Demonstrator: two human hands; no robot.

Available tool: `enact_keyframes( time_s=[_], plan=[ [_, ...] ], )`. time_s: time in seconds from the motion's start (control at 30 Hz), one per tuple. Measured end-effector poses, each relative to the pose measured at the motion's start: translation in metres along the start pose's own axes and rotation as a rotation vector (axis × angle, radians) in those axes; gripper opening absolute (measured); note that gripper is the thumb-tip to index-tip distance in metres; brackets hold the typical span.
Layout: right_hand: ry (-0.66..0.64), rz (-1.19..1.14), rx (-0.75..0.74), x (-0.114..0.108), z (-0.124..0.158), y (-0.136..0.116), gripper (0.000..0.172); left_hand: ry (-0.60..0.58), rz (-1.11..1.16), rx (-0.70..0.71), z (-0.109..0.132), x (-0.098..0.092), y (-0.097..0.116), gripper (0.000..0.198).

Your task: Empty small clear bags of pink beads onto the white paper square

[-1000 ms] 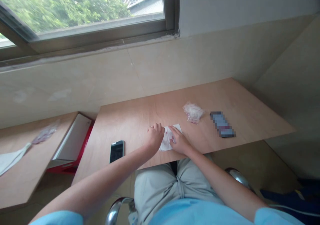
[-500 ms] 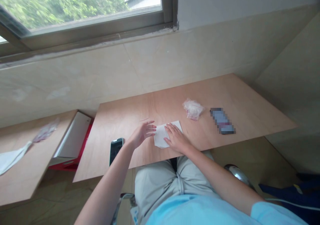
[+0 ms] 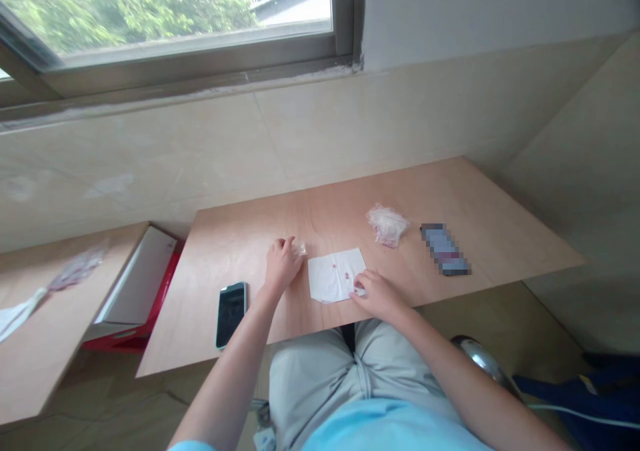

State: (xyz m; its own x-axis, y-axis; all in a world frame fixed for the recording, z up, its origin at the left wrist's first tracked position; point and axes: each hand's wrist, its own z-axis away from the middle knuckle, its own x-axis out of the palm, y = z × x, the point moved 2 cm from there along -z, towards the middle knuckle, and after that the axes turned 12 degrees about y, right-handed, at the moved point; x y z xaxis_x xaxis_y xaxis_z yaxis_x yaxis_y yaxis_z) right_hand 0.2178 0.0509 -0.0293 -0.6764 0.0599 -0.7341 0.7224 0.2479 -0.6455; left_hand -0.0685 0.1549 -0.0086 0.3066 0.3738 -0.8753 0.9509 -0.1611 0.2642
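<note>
A white sheet of paper [image 3: 325, 287] lies flat near the table's front edge, with a few tiny red pieces [image 3: 347, 275] on it. My right hand [image 3: 377, 292] rests at the paper's right edge, thumb and fingers pinched together. What sits between those fingertips is too small to make out. Left of the paper, my left hand [image 3: 283, 261] is closed on a small clear plastic bag [image 3: 300, 248], which shows partly past the fingers on the table.
A bundle of clear plastic bags [image 3: 388, 225] sits behind the paper, with a pixelated phone [image 3: 445, 249] to its right. Another phone [image 3: 231, 314] lies by my left forearm. At far left stands a second table [image 3: 30, 371] beside a red crate [image 3: 150, 321].
My right hand has slid right off the paper's middle, uncovering the red pieces, and its fingers have pinched together. My left hand has moved slightly left and closed on the small bag.
</note>
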Motion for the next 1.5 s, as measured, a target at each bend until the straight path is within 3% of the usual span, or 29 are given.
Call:
enact_keyframes(
  time_s=[0.2,0.43,0.63,0.73,0.97,1.07,1.17,1.3,1.43,1.5],
  plan=[
    [-0.030,0.021,0.009,0.001,0.006,-0.003,0.006,0.013,0.026,0.124,0.014,0.006,0.004,0.054],
    [-0.042,0.040,-0.028,0.006,-0.028,-0.026,0.011,0.008,0.033,0.176,0.024,-0.011,0.002,0.039],
    [-0.098,0.133,-0.161,0.022,-0.043,-0.042,0.015,-0.005,0.040,0.193,0.030,-0.017,0.002,0.028],
    [-0.042,0.096,-0.159,0.006,-0.054,-0.022,0.015,-0.009,0.059,0.201,0.030,-0.017,-0.002,0.028],
    [0.306,0.264,0.127,-0.085,-0.118,0.081,0.024,-0.032,0.037,0.214,0.025,-0.010,-0.001,0.034],
    [0.261,0.336,0.186,-0.098,-0.133,0.109,0.033,-0.048,0.013,0.180,0.021,-0.009,0.002,0.034],
    [0.204,0.331,0.176,-0.095,-0.136,0.117,0.026,-0.047,0.019,0.146,0.019,-0.010,0.002,0.032],
    [0.177,0.280,0.179,-0.097,-0.137,0.117,0.011,0.058,0.047,0.123,0.024,-0.025,0.010,0.030],
    [0.112,0.156,0.180,-0.113,-0.132,0.115,0.016,0.113,0.212,0.075,0.041,-0.053,0.037,0.027],
    [0.075,-0.041,0.214,-0.119,-0.123,0.112,0.023,0.065,0.362,-0.009,0.053,-0.064,0.053,0.027]
  ],
)
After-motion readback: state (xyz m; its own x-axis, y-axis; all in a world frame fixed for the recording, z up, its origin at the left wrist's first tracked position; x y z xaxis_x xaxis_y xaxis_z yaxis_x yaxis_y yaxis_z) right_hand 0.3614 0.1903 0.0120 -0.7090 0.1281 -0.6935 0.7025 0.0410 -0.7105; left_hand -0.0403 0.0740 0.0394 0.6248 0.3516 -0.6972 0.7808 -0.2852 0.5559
